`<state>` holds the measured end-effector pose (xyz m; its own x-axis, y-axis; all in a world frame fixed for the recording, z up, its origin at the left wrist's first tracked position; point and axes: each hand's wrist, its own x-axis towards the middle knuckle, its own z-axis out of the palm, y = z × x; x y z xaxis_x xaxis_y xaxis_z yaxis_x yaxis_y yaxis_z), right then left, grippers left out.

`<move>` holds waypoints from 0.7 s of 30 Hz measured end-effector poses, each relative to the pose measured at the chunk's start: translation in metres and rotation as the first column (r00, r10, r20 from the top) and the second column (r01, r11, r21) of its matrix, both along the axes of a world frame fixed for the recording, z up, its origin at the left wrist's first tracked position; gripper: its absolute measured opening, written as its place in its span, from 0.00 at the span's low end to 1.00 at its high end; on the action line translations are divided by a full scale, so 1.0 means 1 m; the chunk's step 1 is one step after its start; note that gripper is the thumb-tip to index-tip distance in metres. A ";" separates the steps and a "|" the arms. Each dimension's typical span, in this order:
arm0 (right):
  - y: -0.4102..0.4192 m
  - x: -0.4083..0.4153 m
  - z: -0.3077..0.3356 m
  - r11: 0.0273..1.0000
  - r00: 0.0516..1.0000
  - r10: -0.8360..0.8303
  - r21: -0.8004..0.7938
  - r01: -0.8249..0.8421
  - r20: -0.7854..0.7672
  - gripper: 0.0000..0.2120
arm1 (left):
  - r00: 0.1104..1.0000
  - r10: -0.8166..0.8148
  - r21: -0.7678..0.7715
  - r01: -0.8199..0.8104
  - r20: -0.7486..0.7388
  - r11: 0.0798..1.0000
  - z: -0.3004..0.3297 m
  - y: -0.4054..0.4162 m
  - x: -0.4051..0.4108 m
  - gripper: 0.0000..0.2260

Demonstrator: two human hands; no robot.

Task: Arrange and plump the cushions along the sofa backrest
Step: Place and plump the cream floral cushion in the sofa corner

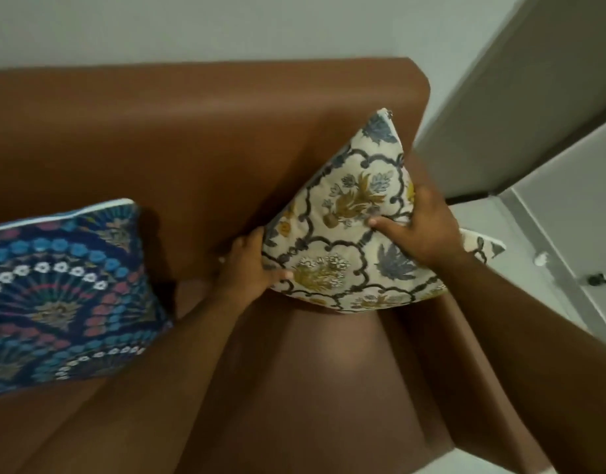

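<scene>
The cream floral cushion (342,234) stands on one corner at the right end of the brown sofa (199,138), tilted so that its top corner points up against the backrest and another corner pokes out past the right arm of the sofa. Its lowest edge touches the seat. Both hands grasp it. The left hand (247,271) clasps the cushion's left corner, thumb pressed on the front face and the other fingers wrapped behind, out of sight. The right hand (421,227) lies over the cushion's right edge, thumb on the printed front and the fingers curled around the far side, pinching the fabric so that it creases there.

To the left, well apart from the held one, a dark blue patterned cushion (58,289) with fan and flower motifs leans against the backrest, its lower edge on the seat and its left part cut off by the frame. No hand touches it.

That makes two cushions in view, one sofa and two hands. Beyond the sofa's right end are a pale wall and a light floor (548,234) with two small objects on it, too blurred to identify.
</scene>
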<state>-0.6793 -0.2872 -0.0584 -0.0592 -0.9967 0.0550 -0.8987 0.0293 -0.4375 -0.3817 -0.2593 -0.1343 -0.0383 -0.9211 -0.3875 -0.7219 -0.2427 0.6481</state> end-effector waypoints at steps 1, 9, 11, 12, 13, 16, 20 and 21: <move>0.003 0.001 -0.004 0.999 0.999 -0.047 0.003 0.047 0.007 0.49 | 1.000 0.029 -0.050 -0.028 0.010 0.998 -0.001 -0.006 -0.005 0.40; 0.010 -0.034 -0.021 0.893 0.878 -0.426 -0.054 0.447 0.217 0.34 | 0.986 -0.054 -0.345 0.105 0.155 0.933 0.019 -0.045 -0.054 0.25; 0.008 -0.043 -0.027 0.899 0.892 -0.403 -0.091 0.427 0.206 0.32 | 0.968 -0.080 -0.350 0.163 0.238 0.923 0.013 -0.043 -0.066 0.28; 0.006 -0.046 -0.025 0.908 0.910 -0.373 -0.130 0.399 0.182 0.32 | 0.962 -0.062 -0.372 0.161 0.265 0.914 0.010 -0.041 -0.070 0.29; 0.004 -0.049 -0.022 0.916 0.928 -0.345 -0.168 0.366 0.138 0.34 | 0.963 -0.033 -0.409 0.145 0.269 0.901 0.007 -0.036 -0.073 0.30; 0.015 -0.059 -0.017 0.946 0.968 -0.249 -0.206 0.251 0.035 0.38 | 0.966 -0.051 -0.501 0.177 0.255 0.847 -0.001 -0.015 -0.082 0.35; 0.052 -0.076 -0.053 0.982 0.983 -0.180 -0.071 0.177 -0.038 0.41 | 0.898 -0.190 -0.391 0.353 0.397 0.850 -0.024 -0.019 -0.090 0.45; 0.058 -0.078 -0.061 0.976 0.976 -0.212 -0.053 0.210 -0.050 0.42 | 0.890 -0.187 -0.373 0.354 0.417 0.858 -0.028 -0.023 -0.091 0.45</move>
<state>-0.7573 -0.2291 -0.1192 -0.2633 -0.9583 0.1107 -0.8972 0.2012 -0.3931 -0.4722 -0.2821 -0.1620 -0.2490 -0.9685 0.0060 -0.9148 0.2372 0.3270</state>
